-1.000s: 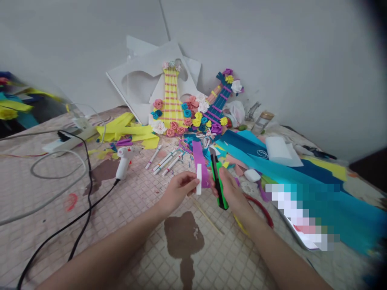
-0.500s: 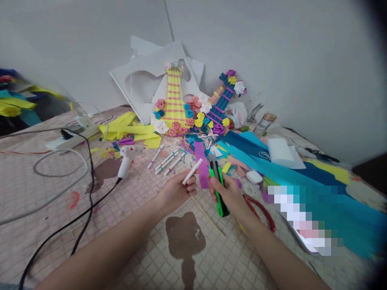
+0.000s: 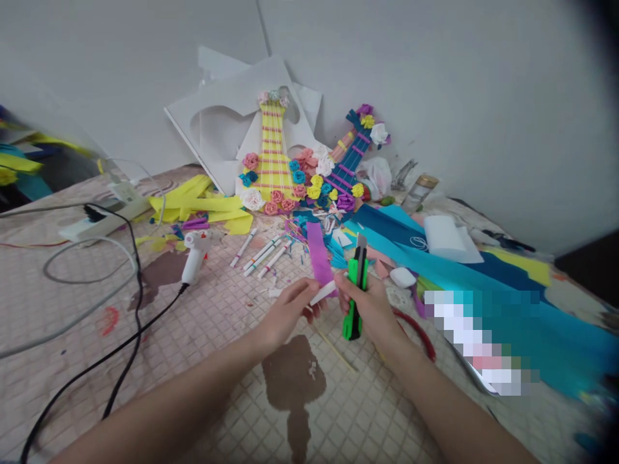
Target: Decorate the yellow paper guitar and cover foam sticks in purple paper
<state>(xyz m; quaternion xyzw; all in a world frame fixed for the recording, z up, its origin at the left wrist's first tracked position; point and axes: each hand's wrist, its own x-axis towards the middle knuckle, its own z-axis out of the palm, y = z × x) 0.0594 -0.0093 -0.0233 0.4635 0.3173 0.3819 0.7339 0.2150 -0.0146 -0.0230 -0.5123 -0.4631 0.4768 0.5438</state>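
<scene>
Pinched in my left hand is a short, slim white stick, slanting up toward the right. My right hand grips a green and black utility knife, its blade pointing up and away from me. The fingertips of that hand meet the far end of the stick; the blade stands apart from it. A purple paper strip lies just beyond the hands. On the tabletop below them rests a thin wooden skewer.
A white glue gun with a black cord stands left, near several white pens. Paper-flowered guitar shapes, one yellow and one blue, lean at the back. Blue crepe paper and a red curved handle lie right.
The white stick has tipped lower and to the right, and my right fingertips have come to its end. The knife has swung more upright. The view has shifted slightly.
</scene>
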